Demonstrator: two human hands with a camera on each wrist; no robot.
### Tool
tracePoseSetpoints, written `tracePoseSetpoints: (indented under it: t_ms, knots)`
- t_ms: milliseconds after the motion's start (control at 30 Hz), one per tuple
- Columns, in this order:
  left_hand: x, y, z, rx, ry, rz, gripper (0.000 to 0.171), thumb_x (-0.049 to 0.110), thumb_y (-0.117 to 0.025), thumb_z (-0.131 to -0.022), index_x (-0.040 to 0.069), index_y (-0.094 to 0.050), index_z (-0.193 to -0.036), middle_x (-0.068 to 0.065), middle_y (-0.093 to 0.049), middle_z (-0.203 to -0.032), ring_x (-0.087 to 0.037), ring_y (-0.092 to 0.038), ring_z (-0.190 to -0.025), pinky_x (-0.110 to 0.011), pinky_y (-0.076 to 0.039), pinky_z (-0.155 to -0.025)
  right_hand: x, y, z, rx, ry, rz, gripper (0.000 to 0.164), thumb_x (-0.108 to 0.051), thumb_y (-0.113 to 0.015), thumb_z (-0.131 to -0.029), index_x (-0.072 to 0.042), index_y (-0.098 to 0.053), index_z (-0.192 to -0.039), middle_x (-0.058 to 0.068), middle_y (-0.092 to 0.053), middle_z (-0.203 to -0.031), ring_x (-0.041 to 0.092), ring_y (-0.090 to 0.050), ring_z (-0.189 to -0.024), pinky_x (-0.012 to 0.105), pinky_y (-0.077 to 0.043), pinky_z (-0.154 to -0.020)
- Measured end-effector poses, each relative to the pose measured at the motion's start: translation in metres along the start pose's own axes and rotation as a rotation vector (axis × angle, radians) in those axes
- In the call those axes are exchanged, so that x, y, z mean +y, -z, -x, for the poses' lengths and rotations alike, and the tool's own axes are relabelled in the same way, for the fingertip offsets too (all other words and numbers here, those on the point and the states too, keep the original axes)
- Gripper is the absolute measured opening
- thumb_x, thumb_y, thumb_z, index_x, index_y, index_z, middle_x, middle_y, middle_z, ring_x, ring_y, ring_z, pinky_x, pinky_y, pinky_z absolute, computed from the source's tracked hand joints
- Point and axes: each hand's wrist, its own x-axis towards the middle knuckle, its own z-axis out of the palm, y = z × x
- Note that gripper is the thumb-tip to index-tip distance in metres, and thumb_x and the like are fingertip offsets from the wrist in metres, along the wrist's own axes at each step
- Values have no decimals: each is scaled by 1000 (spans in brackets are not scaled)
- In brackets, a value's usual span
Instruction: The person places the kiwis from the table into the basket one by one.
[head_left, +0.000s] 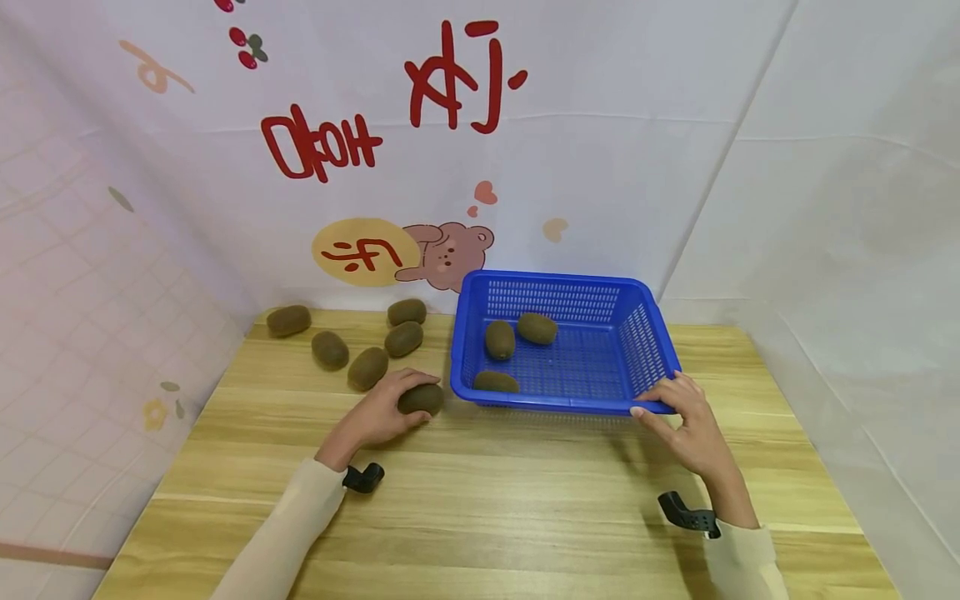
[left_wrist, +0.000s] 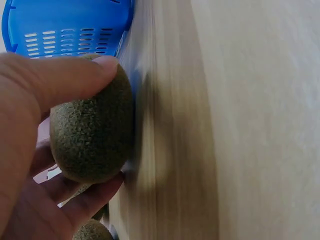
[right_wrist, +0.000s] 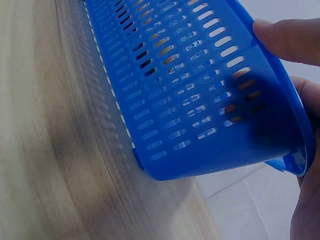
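Observation:
My left hand (head_left: pixel 386 407) grips a brown kiwifruit (head_left: pixel 421 400), low over the wooden table just left of the basket. In the left wrist view, thumb and fingers wrap around that kiwifruit (left_wrist: pixel 92 127). A blue plastic basket (head_left: pixel 555 404) with slotted walls holds three kiwifruits, two toward its back left and one by the front wall, partly hidden by the rim. My right hand (head_left: pixel 686 421) holds the basket's front right corner, thumb outside and fingers over the rim. The right wrist view shows the thumb (right_wrist: pixel 287 40) against the basket's rim.
Several loose kiwifruits (head_left: pixel 367 368) lie on the table (head_left: pixel 480 517) left of the basket, one of them (head_left: pixel 288 321) at the far left corner. A white printed cloth (head_left: pixel 600 150) hangs behind and along both sides. Each wrist wears a black camera mount (head_left: pixel 363 477).

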Motion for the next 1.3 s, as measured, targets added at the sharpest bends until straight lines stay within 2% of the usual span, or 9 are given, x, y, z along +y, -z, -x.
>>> tracePoseSetpoints:
  t_ms: [333,567,700,867,1133,1233,1300]
  knots:
    - [-5,-3,0,65,-20,32,53,17,-85,-86,12,-66,-135,-3,-67,-134,-26,-61,-128,-51,-47,-110,0,0,0,-5,-2,-7,28,-6,-82,-83,-30,-73,-93,-13,-67,-90,0,-53,-97,45,-20,-120]
    - [-4,-1,1,81,48,83,54,21,-84,-87,14,-65,-137,0,-66,-136,-25,-60,-129,-50,-46,-111,-1,0,1,-5,-1,-7,27,-5,-82,-83,-28,-73,-93,-13,-67,-89,0,-52,-98,51,-21,-120]
    - [-3,0,1,100,72,108,54,22,-84,-87,16,-65,-137,-1,-66,-137,-25,-59,-131,-51,-46,-112,0,0,1,-6,0,-4,26,-5,-82,-83,-27,-73,-94,-13,-67,-89,0,-53,-97,49,-21,-120]
    - [-3,2,2,155,96,153,53,24,-84,-87,24,-65,-136,1,-66,-137,-24,-59,-132,-51,-46,-112,1,-1,1,-3,2,-5,26,-5,-82,-83,-26,-74,-93,-13,-67,-90,0,-53,-97,44,-20,-121]
    - [-4,4,2,239,126,184,53,27,-85,-86,23,-66,-135,1,-67,-135,-22,-61,-120,-44,-49,-97,-1,0,0,-2,8,-6,26,-5,-82,-82,-27,-74,-93,-13,-66,-90,1,-54,-96,35,-19,-122]
    - [-2,7,1,262,129,209,53,29,-85,-86,23,-66,-136,0,-67,-135,-22,-62,-117,-42,-48,-93,-1,0,0,-1,7,-5,27,-5,-82,-83,-28,-74,-93,-13,-66,-90,1,-54,-96,35,-19,-122]
    - [0,9,0,273,141,240,53,30,-85,-87,26,-65,-136,0,-66,-135,-22,-61,-117,-41,-48,-93,-1,0,1,-1,3,-6,27,-5,-82,-83,-29,-74,-94,-13,-66,-90,1,-54,-97,36,-19,-122]
